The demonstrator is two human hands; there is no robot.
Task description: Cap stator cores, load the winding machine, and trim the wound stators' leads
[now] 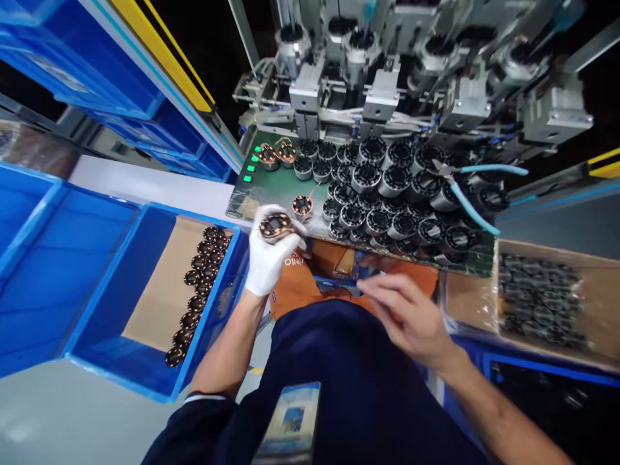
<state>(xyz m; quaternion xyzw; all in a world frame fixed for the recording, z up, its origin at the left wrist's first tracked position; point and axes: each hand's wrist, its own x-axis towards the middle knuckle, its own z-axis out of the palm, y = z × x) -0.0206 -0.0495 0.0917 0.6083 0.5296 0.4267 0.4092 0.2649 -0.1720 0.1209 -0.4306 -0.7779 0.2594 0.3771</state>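
Note:
My left hand [265, 261], in a white glove, is closed around a copper-wound motor stator [275, 225] at the front left edge of the green work board [278, 184]. Another wound stator [303, 205] with a loose wire end sits on the board just beyond that hand. My right hand [404, 310] is bare and slightly blurred, held over my lap in front of the board. Its fingers are stretched out to the left, with nothing visible in them. Two more copper-wound stators [287, 152] stand at the board's back left corner.
Many unwound stator cores [367, 175] fill the board's right side, with blue-handled cutters [465, 184] lying on top. Behind rises a winding machine [382, 93]. A blue bin [121, 373] at left holds wound stators on cardboard; a carton [600, 290] of cores stands at right.

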